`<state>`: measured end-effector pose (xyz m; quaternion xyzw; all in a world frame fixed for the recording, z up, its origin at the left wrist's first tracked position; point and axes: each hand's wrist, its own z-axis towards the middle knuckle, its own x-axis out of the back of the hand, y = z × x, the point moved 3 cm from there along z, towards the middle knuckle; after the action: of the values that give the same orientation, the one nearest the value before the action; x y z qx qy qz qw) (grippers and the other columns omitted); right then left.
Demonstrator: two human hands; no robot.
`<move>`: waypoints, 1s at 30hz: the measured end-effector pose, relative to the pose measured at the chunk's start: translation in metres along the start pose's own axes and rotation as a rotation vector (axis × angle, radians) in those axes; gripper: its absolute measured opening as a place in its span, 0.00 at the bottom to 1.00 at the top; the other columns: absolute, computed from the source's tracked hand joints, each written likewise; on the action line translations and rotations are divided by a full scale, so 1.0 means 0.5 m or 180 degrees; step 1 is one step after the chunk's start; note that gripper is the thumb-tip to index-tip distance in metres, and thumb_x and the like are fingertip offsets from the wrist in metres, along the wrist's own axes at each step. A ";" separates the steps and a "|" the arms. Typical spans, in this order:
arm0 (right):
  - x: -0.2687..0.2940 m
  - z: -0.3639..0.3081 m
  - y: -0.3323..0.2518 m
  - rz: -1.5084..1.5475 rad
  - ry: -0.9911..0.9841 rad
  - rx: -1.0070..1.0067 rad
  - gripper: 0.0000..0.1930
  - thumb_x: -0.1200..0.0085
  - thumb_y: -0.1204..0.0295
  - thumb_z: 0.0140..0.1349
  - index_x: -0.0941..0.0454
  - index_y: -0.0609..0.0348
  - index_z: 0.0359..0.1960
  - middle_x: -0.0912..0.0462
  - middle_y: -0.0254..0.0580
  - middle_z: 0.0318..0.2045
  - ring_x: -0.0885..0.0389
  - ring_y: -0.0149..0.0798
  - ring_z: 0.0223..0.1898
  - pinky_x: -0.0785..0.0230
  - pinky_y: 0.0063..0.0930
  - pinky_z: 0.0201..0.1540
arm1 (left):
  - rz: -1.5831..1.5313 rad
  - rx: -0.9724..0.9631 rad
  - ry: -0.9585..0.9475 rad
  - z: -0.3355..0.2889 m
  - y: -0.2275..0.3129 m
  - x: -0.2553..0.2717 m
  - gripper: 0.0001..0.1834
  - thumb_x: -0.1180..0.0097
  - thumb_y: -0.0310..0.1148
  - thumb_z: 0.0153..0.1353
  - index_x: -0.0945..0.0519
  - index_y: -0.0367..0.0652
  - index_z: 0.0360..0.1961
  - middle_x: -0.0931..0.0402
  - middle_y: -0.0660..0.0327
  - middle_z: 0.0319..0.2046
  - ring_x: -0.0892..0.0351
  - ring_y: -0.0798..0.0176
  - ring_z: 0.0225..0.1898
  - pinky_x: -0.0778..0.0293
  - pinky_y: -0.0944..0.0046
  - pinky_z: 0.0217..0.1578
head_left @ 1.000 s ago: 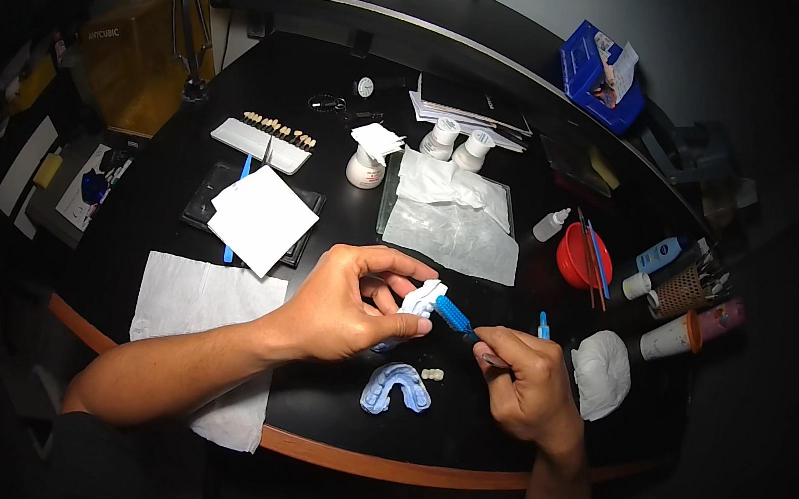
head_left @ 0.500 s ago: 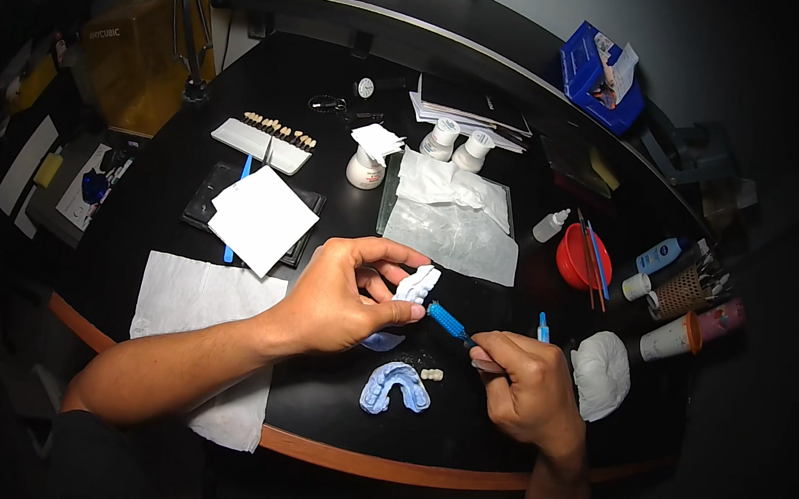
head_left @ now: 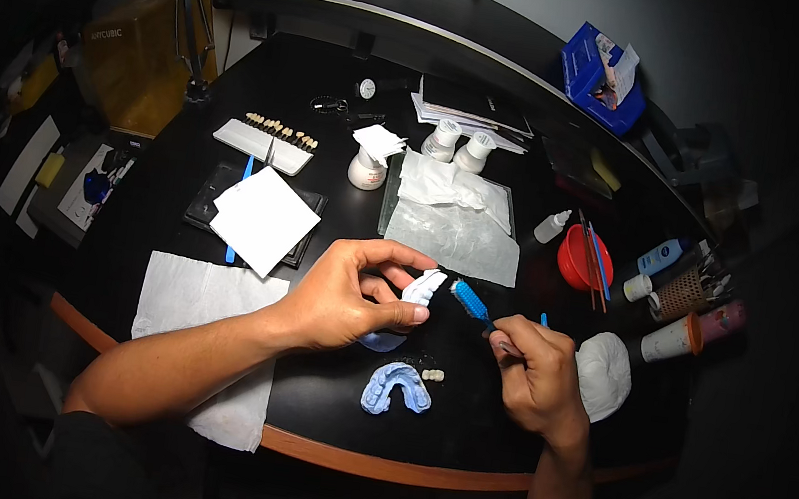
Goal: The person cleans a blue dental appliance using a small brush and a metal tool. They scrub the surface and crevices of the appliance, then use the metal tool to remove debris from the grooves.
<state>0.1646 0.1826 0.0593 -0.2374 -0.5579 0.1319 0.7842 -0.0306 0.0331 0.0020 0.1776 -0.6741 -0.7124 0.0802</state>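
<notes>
Between the thumb and fingers of my left hand [head_left: 338, 292] is a pale, whitish-blue dental model [head_left: 424, 287], raised above the desk. My right hand [head_left: 536, 377] grips the handle of a toothbrush with blue bristles [head_left: 470, 299]. Its head points up toward the model, with a small gap between them. On the desk below lies a blue horseshoe-shaped dental model [head_left: 396, 388], arch side up. Beside it sits a small cream-coloured piece of tooth-like units [head_left: 432, 375]. Another blue piece [head_left: 382, 341] is partly hidden under my left hand.
White paper sheets [head_left: 265, 222] lie on a black box at left, near a tooth shade guide [head_left: 262, 146]. Tissue covers a tray [head_left: 452, 236] at the back. On the right stand a red bowl [head_left: 574, 263], a white cotton-like lump [head_left: 603, 377] and several bottles.
The toothbrush has moved up and right, away from the dental model, opening a gap. The model has turned and shifted slightly right in my left hand.
</notes>
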 end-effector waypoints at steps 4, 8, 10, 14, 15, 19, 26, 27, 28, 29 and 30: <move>-0.004 0.001 -0.025 0.0267 0.0230 0.0241 0.03 0.43 0.86 0.63 0.20 0.68 0.37 0.18 0.49 0.26 0.16 0.50 0.28 0.24 0.38 0.33 | 0.0073 -0.0221 -0.0299 -0.002 -0.002 -0.014 0.30 0.25 0.23 0.63 0.20 0.36 0.66 0.16 0.56 0.47 0.11 0.70 0.44 0.14 0.73 0.49; -0.018 0.004 -0.021 0.0263 0.0101 0.0451 0.04 0.43 0.86 0.62 0.20 0.67 0.37 0.18 0.50 0.26 0.16 0.52 0.28 0.25 0.39 0.33 | -0.0247 -0.0242 -0.0462 -0.005 -0.004 -0.017 0.32 0.23 0.23 0.61 0.21 0.32 0.66 0.16 0.56 0.48 0.12 0.71 0.44 0.14 0.71 0.49; -0.021 0.004 -0.023 0.0279 0.0033 0.0374 0.05 0.43 0.86 0.61 0.20 0.67 0.38 0.18 0.50 0.26 0.15 0.53 0.28 0.25 0.40 0.33 | -0.0218 -0.0152 -0.0544 -0.005 -0.006 -0.018 0.32 0.23 0.22 0.60 0.21 0.31 0.65 0.16 0.55 0.48 0.12 0.70 0.45 0.14 0.71 0.49; -0.029 0.002 -0.013 0.0209 0.0064 0.0365 0.06 0.43 0.87 0.59 0.20 0.67 0.38 0.18 0.51 0.27 0.15 0.54 0.29 0.24 0.41 0.34 | -0.0097 0.0082 -0.0687 -0.005 0.007 -0.028 0.34 0.22 0.19 0.57 0.22 0.30 0.65 0.16 0.54 0.48 0.11 0.68 0.47 0.12 0.72 0.49; -0.030 0.002 -0.012 0.0247 0.0068 0.0403 0.07 0.44 0.87 0.59 0.20 0.68 0.38 0.17 0.52 0.27 0.15 0.54 0.29 0.24 0.41 0.34 | -0.0099 0.0088 -0.0691 -0.007 0.009 -0.029 0.34 0.22 0.19 0.57 0.22 0.30 0.65 0.16 0.54 0.48 0.11 0.68 0.47 0.12 0.72 0.49; -0.033 0.005 -0.023 0.0314 0.0079 0.0722 0.08 0.45 0.87 0.58 0.20 0.68 0.38 0.18 0.52 0.27 0.16 0.55 0.29 0.24 0.43 0.35 | -0.0017 0.0046 -0.0562 -0.011 0.016 -0.026 0.35 0.23 0.18 0.58 0.23 0.28 0.67 0.15 0.52 0.50 0.11 0.66 0.48 0.11 0.70 0.51; -0.017 -0.004 -0.004 0.0132 -0.0195 0.0411 0.08 0.46 0.86 0.57 0.20 0.67 0.38 0.19 0.52 0.27 0.17 0.57 0.32 0.25 0.46 0.36 | -0.0086 -0.0160 -0.0225 -0.007 0.017 -0.014 0.36 0.25 0.17 0.60 0.26 0.27 0.69 0.13 0.49 0.49 0.11 0.64 0.51 0.11 0.66 0.54; -0.011 -0.006 0.002 -0.0045 -0.0225 0.0352 0.08 0.46 0.86 0.57 0.20 0.66 0.37 0.19 0.52 0.27 0.17 0.57 0.32 0.26 0.46 0.37 | -0.0110 -0.0179 -0.0147 -0.005 0.012 -0.011 0.35 0.25 0.18 0.60 0.25 0.28 0.68 0.13 0.50 0.48 0.11 0.65 0.50 0.11 0.66 0.52; -0.007 -0.007 0.005 -0.0230 -0.0250 0.0282 0.07 0.46 0.86 0.57 0.20 0.66 0.37 0.19 0.53 0.27 0.17 0.57 0.32 0.26 0.47 0.37 | -0.0106 -0.0185 -0.0157 -0.006 0.015 -0.012 0.35 0.25 0.18 0.60 0.25 0.28 0.68 0.13 0.50 0.48 0.11 0.65 0.50 0.11 0.66 0.52; -0.005 -0.004 0.001 -0.0119 -0.0142 0.0252 0.08 0.45 0.86 0.57 0.19 0.66 0.37 0.19 0.52 0.27 0.18 0.56 0.32 0.27 0.47 0.37 | 0.0095 -0.0297 -0.0126 -0.008 0.020 -0.012 0.34 0.25 0.18 0.60 0.23 0.29 0.67 0.13 0.51 0.47 0.12 0.66 0.48 0.11 0.68 0.50; -0.009 0.000 -0.002 -0.0124 -0.0133 0.0248 0.08 0.45 0.86 0.57 0.19 0.66 0.37 0.19 0.52 0.27 0.18 0.56 0.32 0.27 0.47 0.37 | 0.0296 -0.0409 -0.0096 -0.010 0.024 -0.013 0.34 0.24 0.18 0.59 0.22 0.30 0.67 0.13 0.52 0.47 0.12 0.68 0.47 0.12 0.70 0.47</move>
<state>0.1630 0.1794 0.0564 -0.1929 -0.5731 0.1432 0.7835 -0.0244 0.0295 0.0146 0.1299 -0.6357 -0.7523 0.1142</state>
